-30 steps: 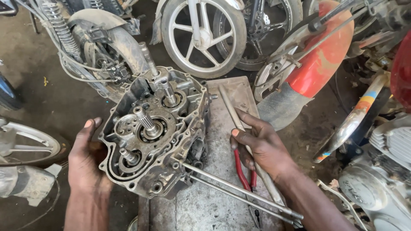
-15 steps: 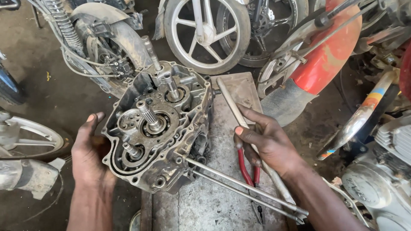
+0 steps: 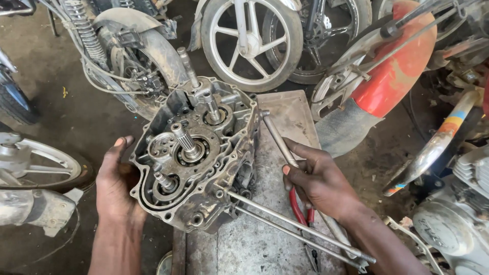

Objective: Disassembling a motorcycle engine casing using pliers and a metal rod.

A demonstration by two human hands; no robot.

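Now my right hand [image 3: 326,186] has lifted off the red-handled pliers [image 3: 300,216] and clenched its fingers around the long metal bar [image 3: 277,142], which it only rested on a moment ago. The bar's long axis runs from my palm up toward the far edge of the surface [image 3: 295,109], tip beside the engine case [image 3: 196,153]. My left hand [image 3: 117,181] grips the case's left rim; the case sits at the surface's left edge, shafts pointing up.

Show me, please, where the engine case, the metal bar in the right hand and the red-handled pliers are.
engine case [image 3: 196,153]: head view, on the open inner face by the splined shaft.
metal bar [image 3: 275,137]: head view, on its bare shank above the fingers.
red-handled pliers [image 3: 296,211]: head view, on a red handle.
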